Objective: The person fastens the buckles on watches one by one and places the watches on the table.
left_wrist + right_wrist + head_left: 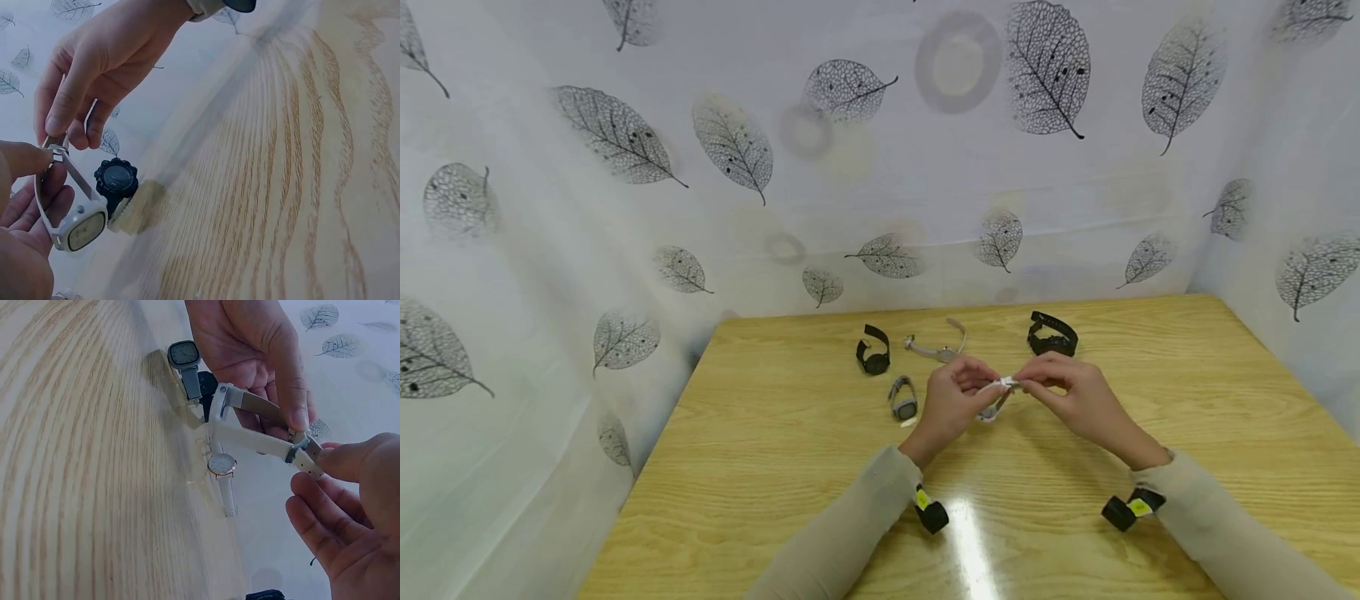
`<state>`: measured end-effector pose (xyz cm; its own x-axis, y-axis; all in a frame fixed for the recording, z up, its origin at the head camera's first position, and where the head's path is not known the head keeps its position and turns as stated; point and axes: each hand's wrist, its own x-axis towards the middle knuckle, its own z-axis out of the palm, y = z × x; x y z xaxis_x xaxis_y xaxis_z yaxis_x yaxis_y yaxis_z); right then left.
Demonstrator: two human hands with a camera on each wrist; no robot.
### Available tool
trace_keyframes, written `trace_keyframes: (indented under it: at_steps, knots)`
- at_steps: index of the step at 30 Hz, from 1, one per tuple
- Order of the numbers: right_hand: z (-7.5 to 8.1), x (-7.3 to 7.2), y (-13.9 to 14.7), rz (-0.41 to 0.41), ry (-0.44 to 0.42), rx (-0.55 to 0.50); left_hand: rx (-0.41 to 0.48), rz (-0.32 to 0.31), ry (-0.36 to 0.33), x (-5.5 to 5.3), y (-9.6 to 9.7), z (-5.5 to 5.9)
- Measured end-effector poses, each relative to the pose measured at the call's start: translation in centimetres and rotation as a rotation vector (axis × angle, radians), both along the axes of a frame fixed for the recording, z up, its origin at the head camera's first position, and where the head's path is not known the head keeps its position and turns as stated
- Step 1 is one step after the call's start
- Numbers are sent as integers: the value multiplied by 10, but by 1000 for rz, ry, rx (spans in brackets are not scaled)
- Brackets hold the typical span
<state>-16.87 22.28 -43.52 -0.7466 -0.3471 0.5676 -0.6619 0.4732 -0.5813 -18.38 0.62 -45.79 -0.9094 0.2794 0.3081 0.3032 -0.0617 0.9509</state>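
Observation:
Both hands hold a wristwatch with a white strap and a squarish white case (pixel 86 231), raised above the table. My left hand (pixel 951 402) pinches the strap at the metal buckle between thumb and fingers. From the other side, my right hand (pixel 1081 404) pinches the strap end beside the buckle. In the right wrist view the strap (pixel 253 436) forms a loop, one end passing through the buckle (pixel 296 452). The case hangs below the fingers. Fingertips hide part of the strap ends.
Behind the hands lie a black watch (pixel 876 362), a round-faced white watch (pixel 946 355) and a chunky black watch (pixel 1054 342). A grey watch (pixel 906 409) lies left of the left hand. A leaf-patterned curtain (pixel 880 192) surrounds the wooden table (pixel 760 475).

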Motion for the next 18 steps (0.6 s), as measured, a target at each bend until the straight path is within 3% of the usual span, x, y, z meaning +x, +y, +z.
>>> trace_keyframes:
  at_steps: [13, 18]
  knots:
    - [-4, -3, -11, 22, 54, -39, -65, 23, 18, 3, 0, 7]
    - [-8, -2, -14, -64, 18, -36, -65, 54, 10, 2, 0, 7]
